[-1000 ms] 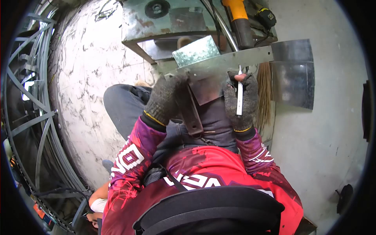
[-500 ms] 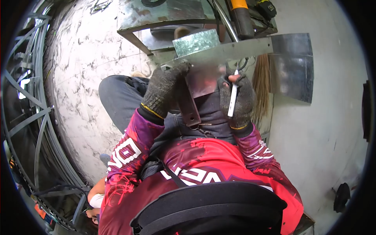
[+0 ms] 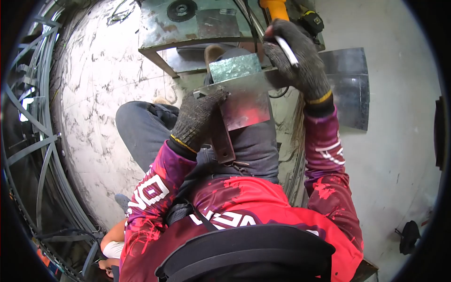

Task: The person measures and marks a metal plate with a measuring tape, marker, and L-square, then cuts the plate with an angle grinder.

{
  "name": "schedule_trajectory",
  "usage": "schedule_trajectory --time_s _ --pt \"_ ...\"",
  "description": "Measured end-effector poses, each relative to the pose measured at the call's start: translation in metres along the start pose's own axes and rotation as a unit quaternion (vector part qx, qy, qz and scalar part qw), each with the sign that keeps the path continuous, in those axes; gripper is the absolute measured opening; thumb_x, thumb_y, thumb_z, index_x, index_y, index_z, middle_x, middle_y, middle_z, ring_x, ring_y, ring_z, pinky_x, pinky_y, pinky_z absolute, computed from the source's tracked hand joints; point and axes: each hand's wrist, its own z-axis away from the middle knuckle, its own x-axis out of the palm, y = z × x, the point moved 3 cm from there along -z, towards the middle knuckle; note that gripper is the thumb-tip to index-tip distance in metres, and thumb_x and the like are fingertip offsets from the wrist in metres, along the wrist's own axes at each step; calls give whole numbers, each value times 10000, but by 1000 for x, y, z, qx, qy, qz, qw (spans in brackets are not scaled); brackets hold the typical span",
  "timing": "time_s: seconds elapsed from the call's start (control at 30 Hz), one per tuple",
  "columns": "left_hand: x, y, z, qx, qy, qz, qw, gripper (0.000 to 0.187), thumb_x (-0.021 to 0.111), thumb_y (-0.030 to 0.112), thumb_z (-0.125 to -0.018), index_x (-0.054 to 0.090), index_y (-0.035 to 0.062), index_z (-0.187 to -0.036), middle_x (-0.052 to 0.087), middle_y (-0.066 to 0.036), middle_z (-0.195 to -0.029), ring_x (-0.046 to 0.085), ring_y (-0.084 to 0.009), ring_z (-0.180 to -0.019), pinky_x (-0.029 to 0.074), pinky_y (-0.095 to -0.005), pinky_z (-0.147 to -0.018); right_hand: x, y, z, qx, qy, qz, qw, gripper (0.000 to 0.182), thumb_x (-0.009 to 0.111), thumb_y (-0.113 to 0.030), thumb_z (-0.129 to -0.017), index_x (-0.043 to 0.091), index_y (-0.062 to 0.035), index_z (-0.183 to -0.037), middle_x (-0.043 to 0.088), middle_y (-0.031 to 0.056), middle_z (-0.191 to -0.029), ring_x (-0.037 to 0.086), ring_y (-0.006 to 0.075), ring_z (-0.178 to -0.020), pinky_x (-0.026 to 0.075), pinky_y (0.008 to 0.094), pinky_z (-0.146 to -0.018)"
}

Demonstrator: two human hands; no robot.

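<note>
Your left hand (image 3: 199,117) grips the metal sheet (image 3: 244,101) at its nine o'clock edge. Your right hand (image 3: 296,58), fingers clenched on a white marker (image 3: 286,47), sits at one o'clock; I see no marks on the sheet, so marking looks barely begun

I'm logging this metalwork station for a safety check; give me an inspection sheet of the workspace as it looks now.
Surface: marbled floor, worn metal bench.
Job's things: sheet-metal piece; white marker.
Clutter: grinding disc, orange-handled tool, second metal sheet.
Grips: left hand gloved, pinching the piece's edge; right hand gloved, holding the marker.
Cables: black cable over the bench.
Surroundings: curved metal bars; grey wall.
</note>
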Motion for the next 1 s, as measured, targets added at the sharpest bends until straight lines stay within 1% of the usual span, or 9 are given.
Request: schedule_trajectory --time_s 0.13,0.23,0.3,0.43,0.53,0.63,0.7,0.8,1.0 --pt "-2 -4 0 25 21 -104 994 223 690 195 -906 708 29 -1054 702 -54 -927 660 -165 -817 529 -310 -720 24 26 -9 74 -151 -93 981 307 705 -206 -872 630 -54 -1128 670 118 -985 681 310 -908 542 422 -821" --pt "2 -9 0 -156 -11 118 981 262 716 281 -909 727 29 -981 677 -27 -835 619 -111 -737 504 -282 -658 26 23 -10 -114 -143 -72 980 303 721 -87 -880 645 -9 -1163 674 114 -1078 668 264 -1002 547 384 -864" --pt "6 6 -6 -282 65 268 919 263 723 290 -896 733 30 -938 660 -22 -775 617 -120 -693 497 -283 -631 27 25 -12 242 -242 -327 881 366 736 -92 -890 637 -11 -1233 676 81 -1117 662 188 -981 555 337 -835" --pt "3 -14 -2 -171 11 155 973 267 720 291 -898 734 28 -944 658 -17 -780 604 -116 -688 492 -281 -629 40 49 -4 -113 -122 -183 969 409 739 -88 -900 623 -32 -1288 690 42 -1099 648 99 -866 548 257 -732" --pt "6 -13 -4 -151 8 144 978 266 717 285 -900 731 25 -955 667 -21 -813 601 -114 -715 497 -288 -644 40 48 6 137 -215 -309 916 324 775 -104 -835 692 -72 -1146 646 158 -1246 647 300 -1120 557 411 -935" --pt "5 -9 -6 -145 -3 140 980 265 711 279 -903 726 21 -963 669 -27 -833 597 -112 -737 502 -297 -665 44 65 13 186 -198 -383 883 336 782 -104 -831 684 -55 -1148 669 127 -1195 663 264 -1083 561 402 -931" --pt "2 -4 -5 -64 -80 -23 994 279 616 77 -914 675 124 -1183 671 -141 -1134 661 -327 -1034 541 -409 -921 44 65 13 164 -197 -342 904 342 783 -102 -827 676 -45 -1148 680 110 -1155 671 240 -1043 564 384 -908" --pt "2 7 -10 92 -27 -191 977 280 706 274 -904 716 15 -1010 681 -28 -871 611 -118 -766 505 -287 -704 38 49 4 166 -188 -313 916 358 778 -96 -826 665 -31 -1160 696 85 -1087 679 203 -979 564 352 -870" --pt "8 -12 -8 -156 -9 170 973 298 727 279 -895 716 11 -1026 689 -30 -877 624 -119 -767 505 -284 -690 38 46 5 191 -165 -320 913 381 775 -109 -824 657 -24 -1176 698 84 -1054 673 196 -966 556 338 -852"
